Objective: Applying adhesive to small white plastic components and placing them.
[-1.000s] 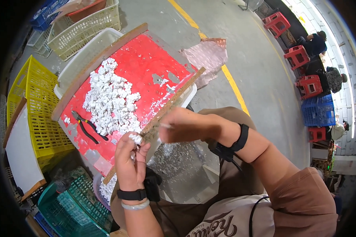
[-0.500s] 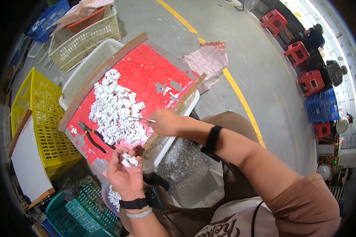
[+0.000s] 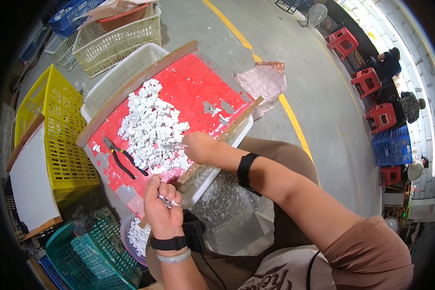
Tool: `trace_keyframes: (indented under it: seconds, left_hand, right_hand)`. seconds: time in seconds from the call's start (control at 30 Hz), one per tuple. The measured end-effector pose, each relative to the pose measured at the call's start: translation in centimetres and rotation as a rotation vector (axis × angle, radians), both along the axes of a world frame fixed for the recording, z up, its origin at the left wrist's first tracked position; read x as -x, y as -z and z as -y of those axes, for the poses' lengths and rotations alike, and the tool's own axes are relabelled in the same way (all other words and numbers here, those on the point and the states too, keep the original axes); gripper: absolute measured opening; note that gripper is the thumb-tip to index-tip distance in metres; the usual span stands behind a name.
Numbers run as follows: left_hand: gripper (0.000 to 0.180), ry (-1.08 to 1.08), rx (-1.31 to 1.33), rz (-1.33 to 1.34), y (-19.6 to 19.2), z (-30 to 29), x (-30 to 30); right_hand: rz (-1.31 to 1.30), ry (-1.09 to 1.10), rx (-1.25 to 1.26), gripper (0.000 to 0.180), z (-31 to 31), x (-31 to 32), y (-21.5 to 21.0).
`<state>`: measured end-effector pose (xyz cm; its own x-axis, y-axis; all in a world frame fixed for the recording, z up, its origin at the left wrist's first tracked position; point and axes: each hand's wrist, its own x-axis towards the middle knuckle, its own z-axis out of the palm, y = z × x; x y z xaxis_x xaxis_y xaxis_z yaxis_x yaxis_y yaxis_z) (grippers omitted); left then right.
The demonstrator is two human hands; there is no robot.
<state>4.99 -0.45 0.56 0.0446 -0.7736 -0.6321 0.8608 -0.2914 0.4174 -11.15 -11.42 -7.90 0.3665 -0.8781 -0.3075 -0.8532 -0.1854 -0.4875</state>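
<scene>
A heap of small white pieces (image 3: 152,123) lies on a red board (image 3: 183,79) with raised wooden edges. My right hand (image 3: 199,147) is closed around a thin metal tool, whose tip reaches the heap's right side; its exact kind cannot be made out. Close to the board's near corner, my left hand (image 3: 164,203) is palm up, its fingers curled over a few white pieces that show between them. Pliers with black and yellow handles (image 3: 122,158) rest on the board left of the heap.
At the left stand a yellow crate (image 3: 65,140) and a green basket (image 3: 89,256). A purple basin (image 3: 125,237) of white pieces sits below the board. Pink wrapping (image 3: 263,82) lies on the floor beyond. Red stools (image 3: 367,82) and seated people are far right.
The fingers of my left hand have curled further over the white pieces. My right hand stays at the heap's edge with the tool turned flatter among the pieces. The whole view has shifted slightly.
</scene>
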Motion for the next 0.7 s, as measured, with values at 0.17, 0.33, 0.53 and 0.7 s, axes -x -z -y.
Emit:
trace_keyframes:
  seconds: [0.17,0.33,0.53,0.7]
  left_hand:
    - [0.011,0.044,0.011,0.093,0.0,0.1,1.0]
    - [0.011,0.021,0.015,0.120,0.1,0.2,1.1]
    - [0.016,0.100,0.028,0.266,-0.2,0.3,1.5]
    - [0.022,0.369,0.220,0.386,0.0,0.1,2.6]
  right_hand:
    - [-0.021,-0.005,0.025,0.018,-0.2,-0.7,0.0]
    - [0.061,0.066,-0.035,0.021,0.5,0.8,-0.3]
    - [0.538,0.217,-0.600,0.012,-0.5,2.9,-5.2]
    - [0.954,0.287,-1.032,0.015,-2.3,4.1,-9.7]
